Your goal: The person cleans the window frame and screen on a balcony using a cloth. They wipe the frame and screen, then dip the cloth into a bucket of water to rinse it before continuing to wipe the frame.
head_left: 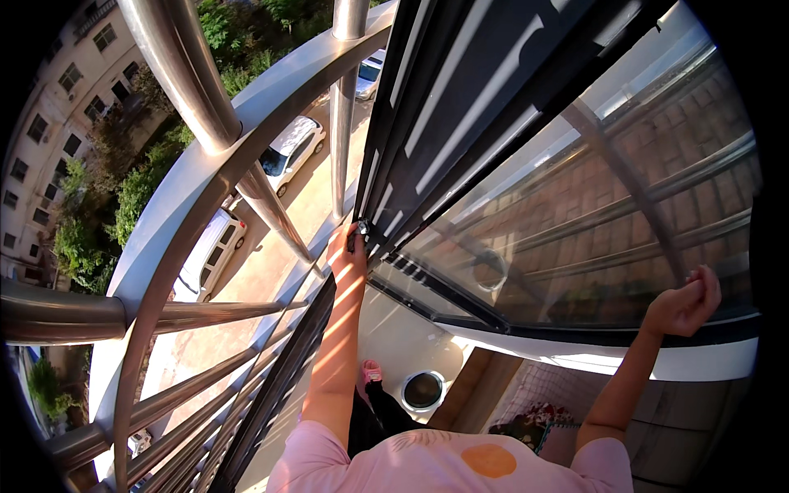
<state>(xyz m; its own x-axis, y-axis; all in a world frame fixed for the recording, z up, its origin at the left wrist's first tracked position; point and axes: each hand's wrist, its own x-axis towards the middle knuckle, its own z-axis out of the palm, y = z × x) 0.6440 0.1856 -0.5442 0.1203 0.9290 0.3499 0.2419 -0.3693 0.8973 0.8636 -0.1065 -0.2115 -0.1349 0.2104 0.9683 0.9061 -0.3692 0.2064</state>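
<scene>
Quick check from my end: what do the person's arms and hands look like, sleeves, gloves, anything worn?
Short, pale pink sleeves leave the left forearm and right forearm bare. The left hand and right hand wear no gloves, and no watch or bracelet shows. Bands of light cross the left forearm.

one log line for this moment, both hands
left hand: gripping small dark object at window frame | right hand: raised near glass pane, loosely curled | nearby: curved metal railing
</scene>
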